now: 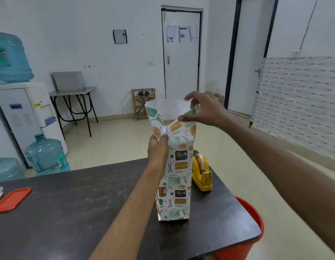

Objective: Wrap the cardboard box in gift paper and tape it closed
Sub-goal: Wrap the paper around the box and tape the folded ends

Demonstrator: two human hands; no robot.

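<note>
Dark matte table [69, 212], rounded corner; flat red plastic lid [11, 199] at left edge. Wrapped box [177, 184] stands on end near right edge, long axis vertical, open end up. Glossy patterned paper [170, 107] flares above into loose white-lined tube. Left hand [158, 147] raised, thumb and fingers pinching paper seam at upper left corner. Yellow tape dispenser [201, 173] just beside box on right. Right hand [206, 109] reaches in from right, fingers spread, thumb and forefinger pinching paper rim. Blue water jug [46, 154] on floor beyond.
</note>
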